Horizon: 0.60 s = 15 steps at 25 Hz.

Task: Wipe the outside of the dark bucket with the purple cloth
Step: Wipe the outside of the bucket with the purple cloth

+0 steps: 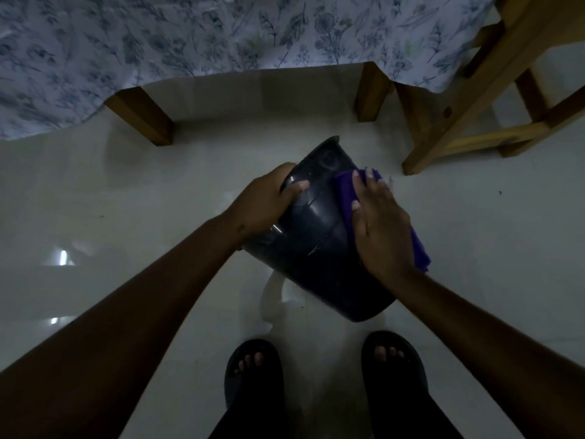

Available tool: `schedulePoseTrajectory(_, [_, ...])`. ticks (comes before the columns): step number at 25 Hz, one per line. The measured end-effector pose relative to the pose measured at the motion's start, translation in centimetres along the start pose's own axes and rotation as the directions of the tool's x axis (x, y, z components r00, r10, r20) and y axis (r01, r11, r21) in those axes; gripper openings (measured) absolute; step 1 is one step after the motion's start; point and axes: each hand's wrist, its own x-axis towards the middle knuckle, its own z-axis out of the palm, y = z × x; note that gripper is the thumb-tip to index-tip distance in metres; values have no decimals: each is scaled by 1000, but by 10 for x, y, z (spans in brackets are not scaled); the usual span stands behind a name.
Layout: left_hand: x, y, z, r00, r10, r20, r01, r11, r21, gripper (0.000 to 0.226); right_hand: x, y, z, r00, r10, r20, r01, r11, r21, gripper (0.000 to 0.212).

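Note:
The dark bucket (311, 236) is held tilted above the pale floor, its base pointing away from me and its rim towards my feet. My left hand (264, 204) grips the bucket's left side near the base, thumb across the wall. My right hand (381, 223) lies flat, fingers spread, pressing the purple cloth (345, 198) against the bucket's right side. Part of the cloth sticks out beyond the fingertips and part hangs below the wrist at the right.
A bed with a floral sheet (190, 36) and wooden legs (142, 120) stands ahead. A wooden stool frame (468, 115) is at the right. My feet in dark sandals (253, 372) stand on the glossy tiled floor (126, 201) below the bucket.

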Motion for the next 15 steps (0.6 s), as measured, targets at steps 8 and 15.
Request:
schedulePoseTrajectory(8, [-3, -18, 12, 983, 29, -181, -10, 994, 106, 37, -42, -15, 18, 984, -169, 61, 174, 981, -90, 54])
schedulePoseTrajectory(15, [-4, -18, 17, 956, -23, -291, 52, 994, 93, 44, 29, 4, 12, 978, 145, 151, -181, 948, 262, 52])
